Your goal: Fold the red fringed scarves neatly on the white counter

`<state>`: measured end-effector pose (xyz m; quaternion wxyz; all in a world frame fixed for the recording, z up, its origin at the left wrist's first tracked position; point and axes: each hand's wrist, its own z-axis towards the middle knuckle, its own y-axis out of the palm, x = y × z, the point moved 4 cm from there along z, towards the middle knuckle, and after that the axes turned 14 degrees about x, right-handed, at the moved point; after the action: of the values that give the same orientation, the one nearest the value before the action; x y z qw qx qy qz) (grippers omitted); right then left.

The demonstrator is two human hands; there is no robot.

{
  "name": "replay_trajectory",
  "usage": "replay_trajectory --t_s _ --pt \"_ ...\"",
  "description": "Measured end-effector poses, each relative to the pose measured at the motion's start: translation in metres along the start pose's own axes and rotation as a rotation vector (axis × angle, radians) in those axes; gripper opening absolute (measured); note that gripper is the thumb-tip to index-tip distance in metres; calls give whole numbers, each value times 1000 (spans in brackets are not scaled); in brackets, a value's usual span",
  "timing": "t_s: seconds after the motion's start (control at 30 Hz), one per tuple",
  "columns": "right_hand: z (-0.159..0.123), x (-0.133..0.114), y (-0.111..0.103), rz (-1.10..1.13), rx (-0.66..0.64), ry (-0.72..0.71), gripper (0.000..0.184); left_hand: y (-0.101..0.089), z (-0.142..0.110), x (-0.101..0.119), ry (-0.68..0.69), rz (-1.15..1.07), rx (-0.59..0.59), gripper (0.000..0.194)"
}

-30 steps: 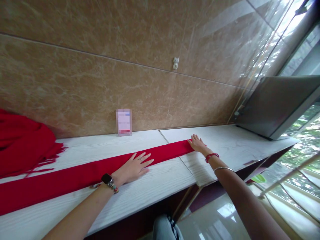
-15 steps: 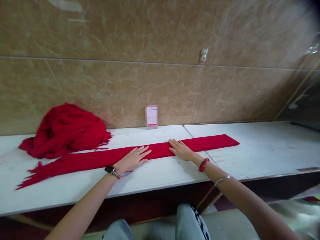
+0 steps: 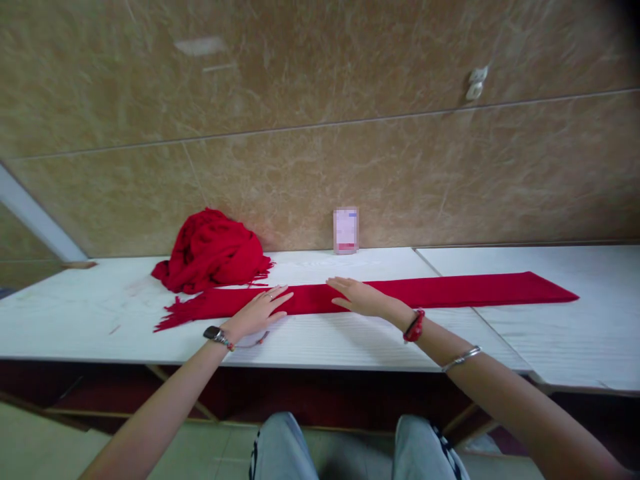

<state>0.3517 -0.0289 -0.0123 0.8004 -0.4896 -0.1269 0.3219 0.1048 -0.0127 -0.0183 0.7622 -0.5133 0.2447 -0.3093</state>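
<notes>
The long, flat, fringed red fabric strip [image 3: 450, 291] is one plain colour throughout, and the crumpled red fabric heap [image 3: 215, 250] matches it. The flat wood-look white worktop [image 3: 380, 343] carries faint grey grain streaks. Lighter veins marble the tiled brown wall [image 3: 300, 180]. The blurred rectangular pale-pink panel [image 3: 346, 230] shows a red band and a blue patch. Black-and-white side stripes edge the light-blue trousers [image 3: 283, 450].

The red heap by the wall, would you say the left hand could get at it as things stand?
Probably yes: the left hand lies open on the red strip, and nothing upright shows between it and the heap.
</notes>
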Motion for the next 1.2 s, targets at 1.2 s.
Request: replay_trajectory --t_s 1.2 --pt "-13 -24 15 88 102 -196 20 -22 -34 -25 80 236 8 25"
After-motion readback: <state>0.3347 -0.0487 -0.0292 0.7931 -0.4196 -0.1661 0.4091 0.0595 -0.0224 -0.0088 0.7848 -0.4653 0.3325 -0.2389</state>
